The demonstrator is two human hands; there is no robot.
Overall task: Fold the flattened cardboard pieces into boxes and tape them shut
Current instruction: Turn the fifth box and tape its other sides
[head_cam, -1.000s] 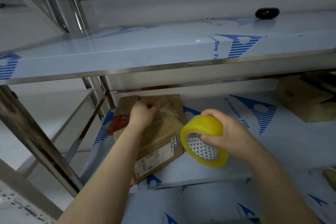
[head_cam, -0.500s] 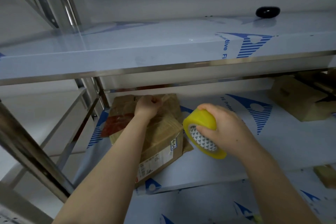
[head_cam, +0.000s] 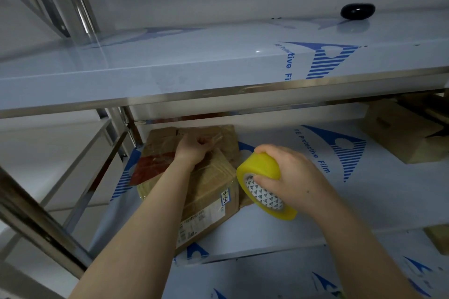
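Gripping yellow tape roll (head_cam: 263,171) with right hand (head_cam: 297,183), left hand (head_cam: 194,150) clutching creased, labelled cardboard box (head_cam: 215,183)

I am working with a bare left forearm (head_cam: 150,226) and a bare right forearm (head_cam: 359,250), both showing uncovered, smooth and rounded from the lower edge of the view up to the wrists. My left hand (head_cam: 192,150) and right hand (head_cam: 291,182) are going bare as well. A tiny dark speck (head_cam: 308,191) is showing on the back of the right hand, near the wrist.
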